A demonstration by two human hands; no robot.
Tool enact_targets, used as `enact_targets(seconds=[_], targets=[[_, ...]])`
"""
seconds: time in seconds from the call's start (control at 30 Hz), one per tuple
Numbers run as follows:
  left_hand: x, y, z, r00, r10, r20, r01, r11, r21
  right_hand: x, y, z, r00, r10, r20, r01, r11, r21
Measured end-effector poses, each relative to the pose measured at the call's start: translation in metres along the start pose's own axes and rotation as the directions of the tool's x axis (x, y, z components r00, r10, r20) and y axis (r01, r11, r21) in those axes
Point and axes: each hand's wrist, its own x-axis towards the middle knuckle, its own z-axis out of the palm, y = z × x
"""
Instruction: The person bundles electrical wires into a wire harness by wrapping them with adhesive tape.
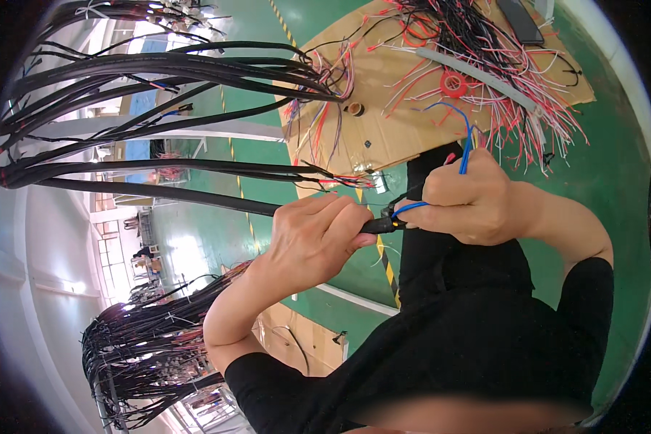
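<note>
Your left hand [318,235] clamps the black cable [195,195], right hand [470,199] pinches its blue wire [466,148]; bundles of cables [145,79] look unworked.

We see left hand [318,235] gripping black cable [195,195], right hand [474,199] pinching blue wire [464,145]; cardboard [383,123] at 12 o'clock.

Place: a factory hall for wiring and cable assembly.
Floor: green painted floor [615,173] with yellow-black striped lane marking [389,269], right and centre of the frame.
Cables: thick black cable bundles [159,72] span the upper left; another hanging mass of black cables [145,354] fills the lower left.
Worktop: cardboard sheet [383,123] at upper centre, strewn with loose red and white wires [484,65] and a red tape roll [453,84].
Background: large bright windows [108,253] at mid left.
</note>
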Motion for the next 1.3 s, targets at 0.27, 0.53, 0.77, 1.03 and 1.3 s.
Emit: enact_targets(seconds=[0.27,0.53,0.77,1.03,1.3], targets=[[-0.01,-0.001,0.002,0.998,-0.068,0.011,0.068,0.992,-0.103,0.009,0.005,0.007,0.996,-0.09,0.021,0.09,0.996,0.027],[-0.009,-0.004,-0.01,0.993,-0.096,0.071,0.093,0.995,0.045,0.009,0.005,0.01,0.989,-0.078,0.123,0.084,0.995,-0.044],[0.011,0.002,-0.014,0.977,0.072,0.201,-0.09,0.992,0.083,-0.02,-0.002,0.007,0.994,-0.005,0.109,0.008,1.0,-0.025],[0.018,0.03,0.004,0.98,0.195,0.029,-0.193,0.919,0.344,-0.032,-0.015,-0.01,0.981,0.19,-0.021,-0.19,0.982,0.012],[0.016,0.024,0.003,0.983,0.178,0.052,-0.185,0.968,0.171,-0.021,-0.005,-0.014,0.997,-0.019,0.076,0.016,0.999,0.042]])
